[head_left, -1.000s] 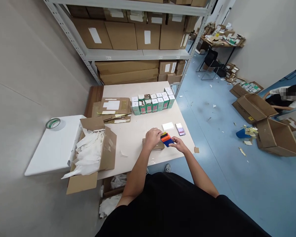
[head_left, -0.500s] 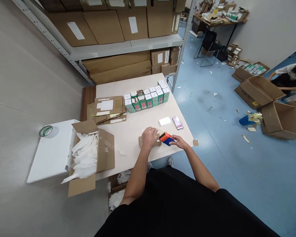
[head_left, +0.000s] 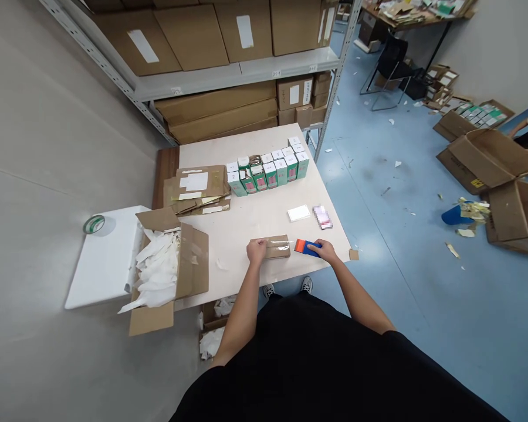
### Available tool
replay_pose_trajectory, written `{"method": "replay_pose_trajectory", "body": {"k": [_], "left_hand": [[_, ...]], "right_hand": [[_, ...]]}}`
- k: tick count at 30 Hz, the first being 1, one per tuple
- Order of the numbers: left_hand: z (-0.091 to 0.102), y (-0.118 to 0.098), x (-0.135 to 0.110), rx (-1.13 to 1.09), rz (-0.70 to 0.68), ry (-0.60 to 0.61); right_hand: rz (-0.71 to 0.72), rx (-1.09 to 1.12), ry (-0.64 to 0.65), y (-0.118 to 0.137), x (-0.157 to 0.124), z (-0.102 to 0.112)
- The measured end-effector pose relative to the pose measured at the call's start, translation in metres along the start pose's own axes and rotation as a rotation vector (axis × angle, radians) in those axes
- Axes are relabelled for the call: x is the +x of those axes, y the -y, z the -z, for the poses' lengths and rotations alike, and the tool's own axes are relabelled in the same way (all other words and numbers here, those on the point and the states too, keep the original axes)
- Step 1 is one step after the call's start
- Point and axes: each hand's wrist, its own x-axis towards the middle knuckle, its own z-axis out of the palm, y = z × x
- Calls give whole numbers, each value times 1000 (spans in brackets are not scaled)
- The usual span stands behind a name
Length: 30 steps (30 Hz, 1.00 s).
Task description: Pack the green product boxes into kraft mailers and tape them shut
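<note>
A small flat brown cardboard box (head_left: 278,247) lies near the table's front edge. My left hand (head_left: 257,251) is closed at its left end, with fingertips pressed on the top. Shiny clear tape (head_left: 283,242) runs along the box top toward a blue-and-orange tape dispenser (head_left: 307,247). My right hand (head_left: 325,250) grips the dispenser's blue end, just right of the box, its orange end facing left. Behind the hands lie a white flat box (head_left: 298,213) and a blurred pinkish item (head_left: 322,217).
Green-and-white boxes (head_left: 270,174) stand in rows farther back on the table (head_left: 242,225). Flattened cardboard (head_left: 198,190) lies to their left. An open carton of white paper (head_left: 158,264) stands at the left, near a tape roll (head_left: 94,224). A loaded shelf (head_left: 242,73) rises behind.
My left hand has come down onto the box's left end. My right hand has moved slightly right with the dispenser, now lower and level, and clear tape shows along the box top.
</note>
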Motion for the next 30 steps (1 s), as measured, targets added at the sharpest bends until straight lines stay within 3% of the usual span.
{"method": "replay_pose_trajectory", "body": {"k": [6,17,25,30], "left_hand": [[-29,19,1,30,117,3],[-60,22,2,107,86,-38],[-70,21,-3,346,-15,-42],[-67,27,-4,381,-45,-49]], "right_hand": [[0,-225,31,-3,22,8],[-60,-346,40,-11,36,10],[-94,-384,60,-7,40,6],[-73,-390,27,-13,44,2]]}}
